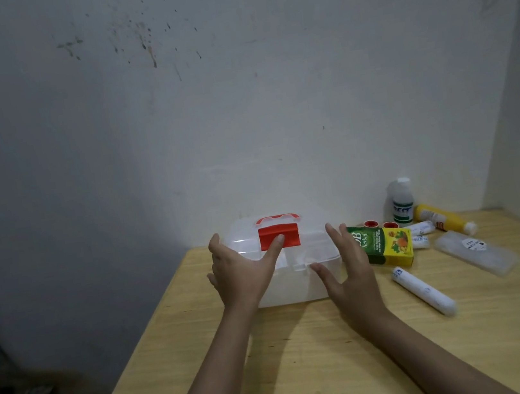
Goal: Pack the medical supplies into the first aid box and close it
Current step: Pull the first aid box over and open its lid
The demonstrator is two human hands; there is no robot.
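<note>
First aid box (291, 269) sits lid down at the far-left end of the table (312, 374). My left hand (241, 272) is spread, thumb on the red latch (279, 236) to pop it; right hand (347, 271) splayed, empty, steadying. Supplies, herbal carton (384, 245) included, wait just right for loading.

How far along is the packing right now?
Nothing looks packed yet. The first aid box is shut, the left hand on its red latch, the right hand open beside it. Left to pack: green-yellow carton, white bottle, yellow bottle, long bandage roll, clear pouch.
</note>
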